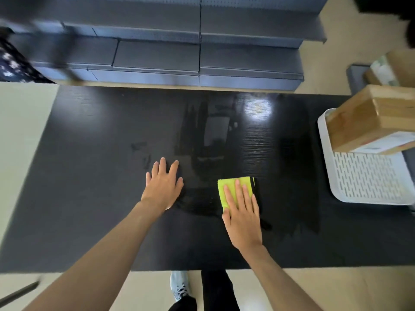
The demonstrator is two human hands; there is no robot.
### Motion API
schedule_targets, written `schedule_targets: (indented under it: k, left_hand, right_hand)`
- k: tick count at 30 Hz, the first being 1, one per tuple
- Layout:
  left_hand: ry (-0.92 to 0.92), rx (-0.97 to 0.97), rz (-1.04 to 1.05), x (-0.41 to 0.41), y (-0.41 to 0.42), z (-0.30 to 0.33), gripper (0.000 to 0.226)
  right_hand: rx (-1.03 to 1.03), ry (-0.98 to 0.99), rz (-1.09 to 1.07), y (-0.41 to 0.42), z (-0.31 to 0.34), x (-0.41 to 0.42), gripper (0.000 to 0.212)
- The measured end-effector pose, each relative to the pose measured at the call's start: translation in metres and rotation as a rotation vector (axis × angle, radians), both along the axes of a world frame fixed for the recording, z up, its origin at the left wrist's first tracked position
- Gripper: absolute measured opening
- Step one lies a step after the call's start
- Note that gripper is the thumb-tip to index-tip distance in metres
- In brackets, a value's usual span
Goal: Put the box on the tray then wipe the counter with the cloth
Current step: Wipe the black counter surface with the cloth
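Head view: on a black worktop [89,198] streaked wet, the right hand [243,217] presses flat on the yellow cloth [229,187]; the left hand [162,185] lies spread; the box [368,122] sits on the white tray [363,182]; grey shelving [179,48] behind.

Bright overhead glare on the glossy counter [258,108]; edges blurred and wide-angle warped.
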State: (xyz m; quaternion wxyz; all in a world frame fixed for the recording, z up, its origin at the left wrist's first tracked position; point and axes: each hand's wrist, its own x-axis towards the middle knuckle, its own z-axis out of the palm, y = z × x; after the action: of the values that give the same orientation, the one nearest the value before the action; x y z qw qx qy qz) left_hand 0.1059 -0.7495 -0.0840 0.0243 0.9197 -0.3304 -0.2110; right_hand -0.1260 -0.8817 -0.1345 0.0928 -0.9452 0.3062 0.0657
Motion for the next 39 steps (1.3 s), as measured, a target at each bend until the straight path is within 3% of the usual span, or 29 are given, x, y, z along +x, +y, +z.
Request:
schedule_targets:
  k: [9,16,27,39]
  left_hand:
    - [0.061,-0.008,-0.014,-0.01,0.03,-0.003,0.059]
    - [0.047,0.007,0.007,0.014,-0.009,-0.009,0.061]
    - [-0.023,-0.015,0.256,0.009,-0.049,-0.024,0.069]
    - [-0.132,-0.08,0.273,0.002,-0.048,-0.042,0.077]
  right_hand:
    - [0.027,0.042,-0.019,0.071,0.007,-0.053,0.068]
    - [0.003,0.027,0.045,-0.007,0.003,0.019,0.071]
    - [-0.009,-0.027,0.056,-0.146,-0.003,0.172,0.071]
    - [-0.043,-0.067,0.074,-0.241,-0.01,0.283,0.07]
